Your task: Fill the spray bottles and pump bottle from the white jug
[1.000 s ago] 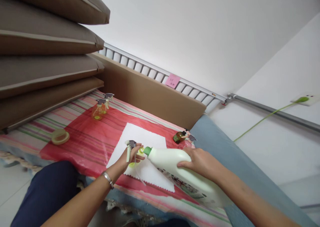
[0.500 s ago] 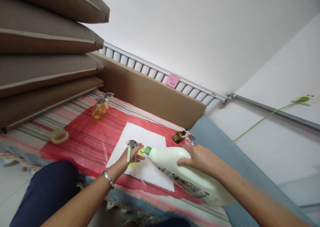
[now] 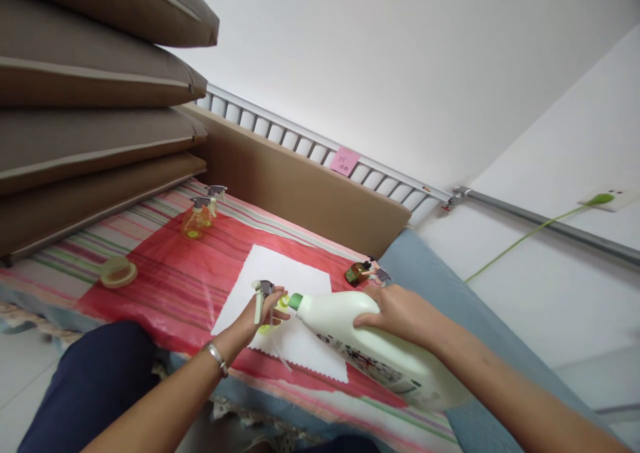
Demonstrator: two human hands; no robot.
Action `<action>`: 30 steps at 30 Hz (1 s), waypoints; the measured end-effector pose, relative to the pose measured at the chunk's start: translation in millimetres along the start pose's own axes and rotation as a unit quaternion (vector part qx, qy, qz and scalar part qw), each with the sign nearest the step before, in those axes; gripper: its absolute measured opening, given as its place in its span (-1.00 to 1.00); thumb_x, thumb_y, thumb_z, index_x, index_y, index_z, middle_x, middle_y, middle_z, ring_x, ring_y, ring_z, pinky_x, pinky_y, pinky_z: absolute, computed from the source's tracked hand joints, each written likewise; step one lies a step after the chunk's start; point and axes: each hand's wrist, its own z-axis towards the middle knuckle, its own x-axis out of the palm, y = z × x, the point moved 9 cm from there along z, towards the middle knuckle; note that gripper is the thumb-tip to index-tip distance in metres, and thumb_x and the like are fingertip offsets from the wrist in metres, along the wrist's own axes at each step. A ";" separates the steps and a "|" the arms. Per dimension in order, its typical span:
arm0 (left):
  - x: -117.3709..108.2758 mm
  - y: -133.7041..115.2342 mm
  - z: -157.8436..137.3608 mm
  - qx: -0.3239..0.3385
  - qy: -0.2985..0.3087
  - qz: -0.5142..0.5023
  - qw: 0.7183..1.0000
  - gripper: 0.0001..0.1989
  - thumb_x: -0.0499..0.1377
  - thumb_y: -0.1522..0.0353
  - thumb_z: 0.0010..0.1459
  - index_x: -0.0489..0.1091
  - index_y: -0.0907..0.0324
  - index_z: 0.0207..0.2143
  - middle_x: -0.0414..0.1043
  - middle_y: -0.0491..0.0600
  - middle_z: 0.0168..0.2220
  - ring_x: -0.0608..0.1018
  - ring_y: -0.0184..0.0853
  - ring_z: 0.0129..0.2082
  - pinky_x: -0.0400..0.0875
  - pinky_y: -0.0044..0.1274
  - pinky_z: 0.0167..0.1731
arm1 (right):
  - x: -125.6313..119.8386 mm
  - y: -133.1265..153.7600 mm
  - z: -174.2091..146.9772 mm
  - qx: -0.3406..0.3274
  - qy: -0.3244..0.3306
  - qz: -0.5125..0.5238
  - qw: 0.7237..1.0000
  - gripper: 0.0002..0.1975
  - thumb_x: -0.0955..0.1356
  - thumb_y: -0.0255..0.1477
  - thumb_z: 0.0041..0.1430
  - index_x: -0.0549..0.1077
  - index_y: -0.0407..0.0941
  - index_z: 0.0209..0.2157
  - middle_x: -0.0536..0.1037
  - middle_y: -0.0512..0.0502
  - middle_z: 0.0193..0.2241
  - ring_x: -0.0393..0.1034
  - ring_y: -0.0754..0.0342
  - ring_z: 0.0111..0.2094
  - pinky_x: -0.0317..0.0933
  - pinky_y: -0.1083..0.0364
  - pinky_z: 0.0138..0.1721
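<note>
My right hand (image 3: 395, 313) grips a large pale green jug (image 3: 340, 306) by its upper side. The jug is tilted on its side, its dark green spout (image 3: 295, 301) pointing left. Closed around a grey-and-white trigger spray head (image 3: 261, 294) is my left hand (image 3: 267, 310), with the thin clear tube hanging below. Right at the jug's spout is a small yellow ring (image 3: 283, 301), beside my left fingers; another yellow patch shows lower down. What they belong to is partly hidden by the hand. Beneath both hands lies a white scallop-edged sheet (image 3: 285, 266).
Amber spray bottles (image 3: 194, 221) stand at the back left, a pale round lid (image 3: 118, 272) at the left. A brown dropper bottle (image 3: 356, 274) lies near the jug. Stacked brown cushions (image 3: 100, 133) rise on the left; a brown board (image 3: 300, 180) borders the back.
</note>
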 end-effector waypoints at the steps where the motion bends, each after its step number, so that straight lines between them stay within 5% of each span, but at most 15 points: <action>1: -0.1 0.1 0.1 0.000 -0.001 0.000 1.000 -0.45 0.18 0.07 -0.08 0.29 0.19 -0.08 0.27 0.17 0.05 0.58 -0.17 -0.33 0.37 -0.43 -0.31 | -1.2 1.2 -0.2 -0.003 0.000 -0.008 1.000 -0.56 0.32 -0.04 -0.07 0.45 -0.07 -0.27 0.54 -0.15 -0.37 0.41 -0.08 -0.35 0.07 0.10 -0.47; 30: -0.5 3.5 3.8 -0.002 0.006 -0.004 1.000 -0.43 0.17 0.06 -0.07 0.27 0.19 -0.06 0.26 0.18 0.07 0.58 -0.18 -0.34 0.37 -0.42 -0.30 | -9.9 8.3 1.4 -0.009 0.016 -0.022 1.000 -0.53 0.31 -0.04 -0.06 0.43 -0.06 -0.19 0.53 -0.14 -0.33 0.41 -0.08 -0.32 0.12 0.10 -0.45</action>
